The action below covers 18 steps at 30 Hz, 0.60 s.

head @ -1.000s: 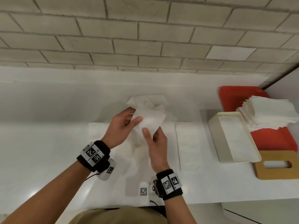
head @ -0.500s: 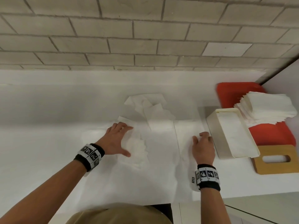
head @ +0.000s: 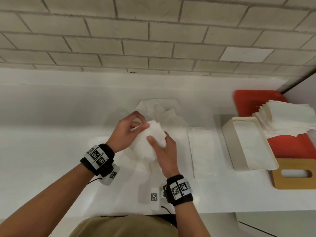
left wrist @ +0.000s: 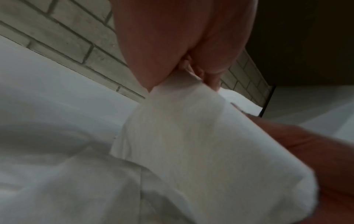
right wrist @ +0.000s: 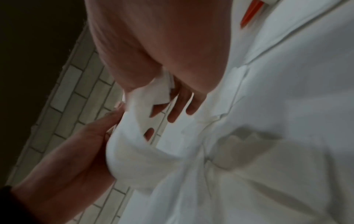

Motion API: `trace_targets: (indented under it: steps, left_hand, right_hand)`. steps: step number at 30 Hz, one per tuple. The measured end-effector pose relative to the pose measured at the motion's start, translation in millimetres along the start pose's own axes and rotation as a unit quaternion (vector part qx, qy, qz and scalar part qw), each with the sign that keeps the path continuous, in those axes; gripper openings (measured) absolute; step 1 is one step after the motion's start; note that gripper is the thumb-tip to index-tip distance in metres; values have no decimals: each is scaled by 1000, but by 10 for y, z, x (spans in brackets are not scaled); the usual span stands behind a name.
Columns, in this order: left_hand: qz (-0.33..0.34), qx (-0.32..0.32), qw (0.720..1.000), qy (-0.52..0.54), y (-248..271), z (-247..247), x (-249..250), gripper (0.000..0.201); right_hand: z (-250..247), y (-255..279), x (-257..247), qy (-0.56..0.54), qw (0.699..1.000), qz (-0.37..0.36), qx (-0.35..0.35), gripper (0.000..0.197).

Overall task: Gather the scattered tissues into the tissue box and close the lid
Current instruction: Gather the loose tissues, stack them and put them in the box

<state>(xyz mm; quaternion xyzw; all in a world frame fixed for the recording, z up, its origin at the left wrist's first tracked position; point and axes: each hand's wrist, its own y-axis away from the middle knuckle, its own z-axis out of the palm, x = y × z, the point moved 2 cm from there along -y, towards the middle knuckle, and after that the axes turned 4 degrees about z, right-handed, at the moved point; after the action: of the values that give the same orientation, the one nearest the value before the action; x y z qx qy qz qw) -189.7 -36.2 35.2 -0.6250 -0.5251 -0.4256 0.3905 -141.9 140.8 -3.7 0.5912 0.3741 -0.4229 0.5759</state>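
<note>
1. In the head view, both hands hold one white tissue [head: 154, 134] above the white counter [head: 51, 142], near the middle of the scene.
2. The left hand [head: 127, 132] pinches the tissue's far left edge between thumb and fingertips, the other fingers curled.
3. The right hand [head: 165, 149] grips the tissue from the right, its thumb lying across the front of the sheet and the fingers behind it.
4. The left wrist view shows what the head view does not: the pinch [left wrist: 191, 71] from below, with the tissue hanging down from it in a loose fold and the right forearm at the lower right.
5. The right wrist view shows the far side of the grip: fingers [right wrist: 180, 106] spread behind the tissue, and the left hand's palm [right wrist: 72, 166] against the sheet's other edge.
6. Only the head view shows the rest of the counter. More loose tissues [head: 159, 108] lie crumpled just beyond the hands, and a flat one [head: 201, 147] lies to their right.
7. The open tissue box [head: 229, 139] stands further right, white tissue inside it.
8. Its wooden lid [head: 294, 183] with a slot lies on the counter at the box's near right corner.
9. A stack of folded tissues [head: 289, 118] sits on a red tray [head: 253, 100] at the far right.
</note>
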Motion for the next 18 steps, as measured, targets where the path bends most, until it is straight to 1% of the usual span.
trace_targets:
  steps: [1, 3, 5, 6, 8, 9, 10, 12, 13, 14, 16, 18]
  left_hand:
    - [1, 17, 1000, 25, -10, -5, 43, 17]
    - [-10, 20, 997, 69, -24, -6, 67, 26]
    - [-34, -9, 997, 69, -9, 22, 26, 41]
    - [-48, -19, 996, 67, 13, 57, -6, 42]
    - [-74, 0, 993, 88, 76, 133, -100, 30]
    - [-83, 23, 991, 100, 110, 166, -172, 22]
    - [-92, 46, 989, 109, 146, 195, -256, 17]
    - [-122, 63, 985, 105, 209, 273, -481, 16]
    - [-144, 50, 985, 86, 237, 313, -607, 19]
    - [-160, 28, 985, 51, 260, 349, -718, 25]
    - [-169, 1, 985, -29, 285, 415, -867, 39]
    - [-149, 25, 987, -54, 275, 438, -895, 45]
  right_hand:
    - [-9, -4, -66, -29, 999, -13, 6, 27]
    - [-49, -39, -157, -64, 997, -29, 14, 23]
    - [-84, -94, -220, -46, 998, -39, 30, 29]
    - [-108, -125, -225, -30, 998, -45, 43, 34]
    - [-183, -174, -185, -33, 996, -50, 61, 40]
    - [-231, -192, -142, -62, 995, -42, 60, 42]
    - [-276, -201, -92, -102, 993, -21, 55, 49]
    - [-358, -202, 29, -153, 986, 31, 60, 67]
    - [-376, -198, 101, -151, 985, 49, 67, 68]
    - [-377, -193, 173, -126, 988, 57, 70, 65]
    - [-366, -195, 283, -29, 996, 35, 72, 56]
    - [-361, -183, 305, 57, 995, -6, 79, 48]
